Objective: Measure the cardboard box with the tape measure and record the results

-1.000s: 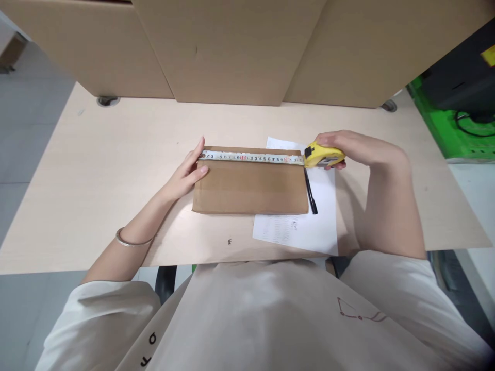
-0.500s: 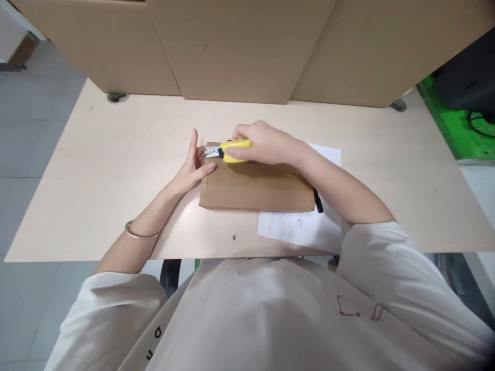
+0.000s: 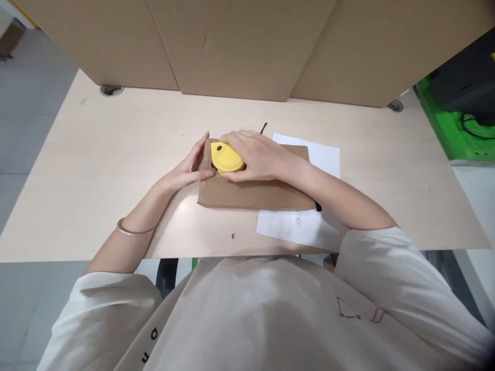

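Note:
A flat brown cardboard box (image 3: 247, 196) lies on the table in front of me. At its left end, my left hand (image 3: 189, 167) holds it, thumb on the top face and the other fingers along the side. My right hand (image 3: 259, 155) is wrapped around a yellow tape measure (image 3: 227, 157), which it holds over the upper left of the box. No blade shows out of the tape measure's case. A dark wrist strap (image 3: 263, 128) sticks up behind the right hand. Under my right forearm a black pen (image 3: 318, 206) is mostly hidden at the box's right end.
A printed sheet of paper (image 3: 284, 226) lies partly beneath the box. Large cardboard panels (image 3: 240, 51) stand along the back of the pale table (image 3: 96, 180). Two cable holes are near the back corners. At the right stand a green surface (image 3: 436, 123) and dark equipment with a cable.
My right hand has brought the tape measure from the box's right end to its left end. The blade that stretched across the box has gone back into the case. My left hand stays at the left end.

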